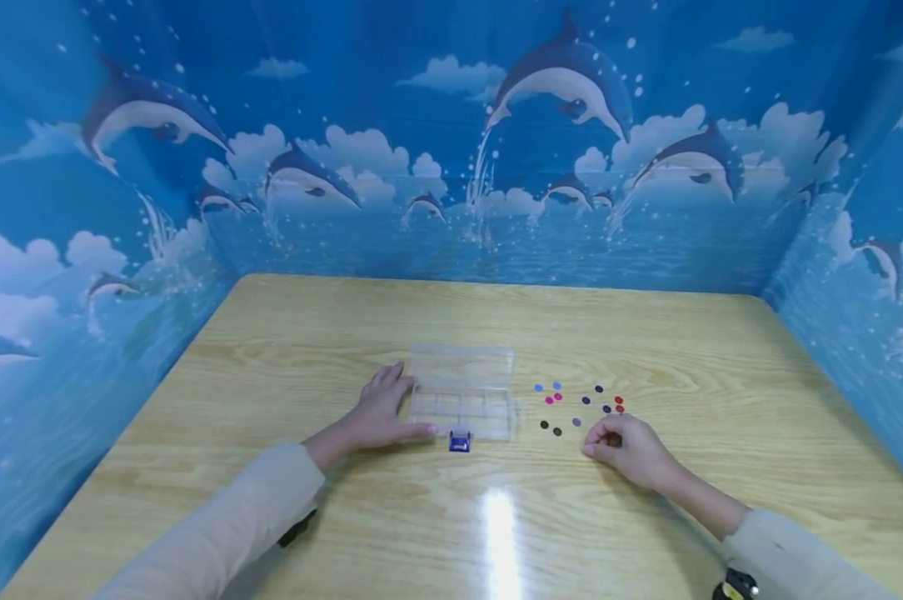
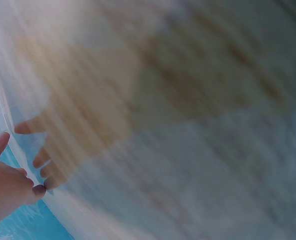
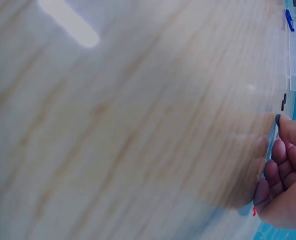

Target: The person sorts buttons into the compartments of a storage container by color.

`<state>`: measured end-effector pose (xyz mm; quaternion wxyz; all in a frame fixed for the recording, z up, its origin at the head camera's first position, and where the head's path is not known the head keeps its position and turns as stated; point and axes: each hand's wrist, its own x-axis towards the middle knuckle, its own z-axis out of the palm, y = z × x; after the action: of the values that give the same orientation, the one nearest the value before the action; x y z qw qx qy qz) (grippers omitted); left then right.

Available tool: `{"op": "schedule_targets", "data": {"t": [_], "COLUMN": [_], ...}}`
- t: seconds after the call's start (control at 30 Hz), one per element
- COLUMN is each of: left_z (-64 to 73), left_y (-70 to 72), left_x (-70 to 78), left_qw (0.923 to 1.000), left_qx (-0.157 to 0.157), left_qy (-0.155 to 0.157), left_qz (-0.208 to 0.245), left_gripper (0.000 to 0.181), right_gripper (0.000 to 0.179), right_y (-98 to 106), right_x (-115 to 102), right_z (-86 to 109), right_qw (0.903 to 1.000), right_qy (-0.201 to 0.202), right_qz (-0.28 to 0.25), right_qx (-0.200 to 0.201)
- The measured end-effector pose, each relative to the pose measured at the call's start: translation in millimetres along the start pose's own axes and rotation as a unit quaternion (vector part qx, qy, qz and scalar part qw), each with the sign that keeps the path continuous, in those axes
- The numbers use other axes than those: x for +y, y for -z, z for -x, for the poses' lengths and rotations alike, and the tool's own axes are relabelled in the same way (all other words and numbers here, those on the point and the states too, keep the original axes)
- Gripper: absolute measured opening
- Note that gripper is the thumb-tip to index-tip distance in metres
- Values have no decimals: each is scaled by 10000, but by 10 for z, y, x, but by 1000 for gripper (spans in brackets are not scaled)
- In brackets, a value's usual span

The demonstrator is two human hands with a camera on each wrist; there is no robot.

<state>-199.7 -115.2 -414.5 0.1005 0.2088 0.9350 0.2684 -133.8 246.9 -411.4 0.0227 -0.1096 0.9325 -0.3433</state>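
A clear plastic compartment box [image 1: 461, 408] lies on the table with its lid [image 1: 462, 363] laid back on the far side. My left hand [image 1: 384, 408] rests against the box's left end, thumb along the front corner and fingers stretched toward the back corner. To the right of the box, my right hand [image 1: 630, 450] is low over the table with its fingers curled. Between its thumb and finger it pinches a small dark disc [image 3: 278, 119]. Just beyond it lie small round discs: red [image 1: 620, 400], navy [image 1: 586, 401], purplish [image 1: 576, 422], black [image 1: 545, 425], pink [image 1: 549, 401] and blue [image 1: 538, 387].
A dark blue clip [image 1: 460, 441] sits at the front edge of the box. The wood-grain table [image 1: 331, 533] has a bright reflection near its front. A curtain [image 1: 451, 167] printed with dolphins stands behind the table and along both sides.
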Motion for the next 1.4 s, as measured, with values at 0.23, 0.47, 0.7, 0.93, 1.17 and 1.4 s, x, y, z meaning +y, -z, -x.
{"op": "schedule_targets", "data": {"t": [0.23, 0.47, 0.7, 0.93, 1.17, 1.4], "left_z": [13, 25, 34, 32, 52, 105], "left_y": [12, 22, 18, -6, 5, 21], "left_x": [40, 56, 76, 53, 15, 49], "left_qw": [10000, 9998, 9984, 9977, 9970, 9964], "left_qx": [-77, -161, -138, -65, 120, 118], "left_qy": [45, 0, -177, -155, -241, -276], "left_qz": [1, -150, -511, -653, -727, -794], "left_gripper": [86, 90, 95, 101, 102, 102], "right_gripper": [3, 3, 3, 4, 4, 5], "right_y": [2, -9, -18, -18, -6, -9], "right_x": [0, -23, -62, -118, -151, -162], "right_z": [6, 4, -14, -36, -40, -56], "right_qw": [10000, 9996, 9994, 9992, 9991, 9989], "right_qy": [-87, -78, -74, -100, -229, -280], "right_qz": [12, -68, -60, -188, -227, -221], "right_qx": [48, 257, 334, 333, 266, 303]}}
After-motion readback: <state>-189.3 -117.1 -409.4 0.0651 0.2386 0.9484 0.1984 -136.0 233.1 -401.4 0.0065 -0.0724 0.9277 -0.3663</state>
